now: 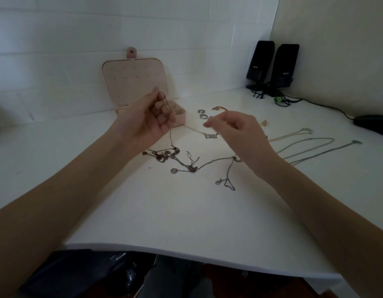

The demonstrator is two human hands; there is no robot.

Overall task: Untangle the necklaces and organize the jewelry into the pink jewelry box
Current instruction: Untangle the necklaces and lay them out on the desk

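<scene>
white desk [186, 211], untangling step: left hand [147, 123] pinching chain loop [163, 97], right hand [235, 130] pinching letter-pendant necklace [211, 136]. next, probably easing it from dark knot [191, 168].

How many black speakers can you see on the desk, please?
2: both stand upright in the far right corner, the left speaker beside the right speaker, apparently touching. None seems hidden.

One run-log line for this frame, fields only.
left hand: pinches thin chain with bar pendant | right hand: blurred, grip unclear | tangled dark necklaces: on white table | open pink jewelry box: behind hands
</scene>
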